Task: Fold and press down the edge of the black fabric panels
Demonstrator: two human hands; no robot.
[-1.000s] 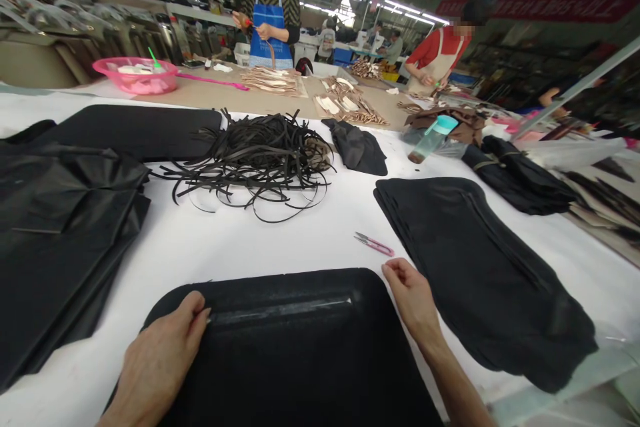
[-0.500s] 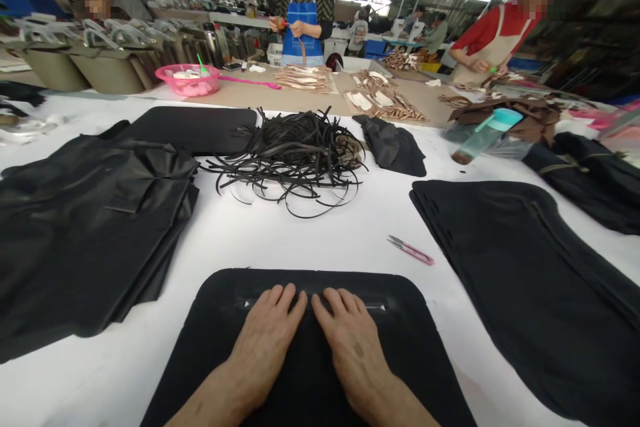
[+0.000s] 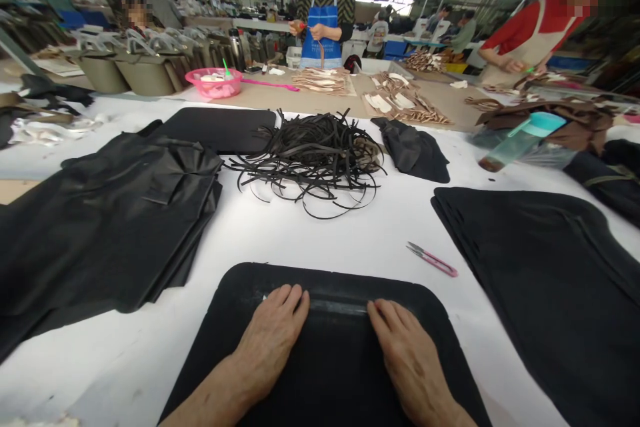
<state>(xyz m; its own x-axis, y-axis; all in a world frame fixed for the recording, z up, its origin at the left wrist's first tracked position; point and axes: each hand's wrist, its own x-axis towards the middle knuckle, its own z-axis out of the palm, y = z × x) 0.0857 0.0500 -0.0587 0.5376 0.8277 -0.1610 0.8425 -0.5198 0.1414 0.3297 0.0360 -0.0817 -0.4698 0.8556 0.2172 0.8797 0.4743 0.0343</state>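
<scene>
Left hand: palm down, the left hand (image 3: 273,333) lies flat with fingers stretched out, pinching nothing, on the black panel (image 3: 340,367).
Right hand: the right hand (image 3: 407,350) lies in the same way, fingers extended and holding nothing, set apart from the left on the same panel.
Black panel: flat on the white-covered table (image 3: 320,240), its rounded far corners visible, its near part running out of view towards the table's near side.
Glossy strip: the glossy strip (image 3: 337,307) runs along the panel's far edge, between the two sets of fingertips.
Snips: the pink-handled snips (image 3: 433,259) lie beyond the panel's far right corner, near the stacked black pieces (image 3: 550,267) on the table's right side.
Left side of table: creased black sheets (image 3: 110,213), layered.
Far edge, middle: a tangle of black strips (image 3: 320,147), with a dark rounded piece (image 3: 215,128) to its left and a crumpled black cloth (image 3: 413,150) to its right.
Far right corner: a teal-lidded bottle (image 3: 523,140); upright or leaning, I cannot tell.
Past the far edge: a pink basin (image 3: 213,87), tan strips (image 3: 323,80) and a person in a blue apron (image 3: 323,20).
</scene>
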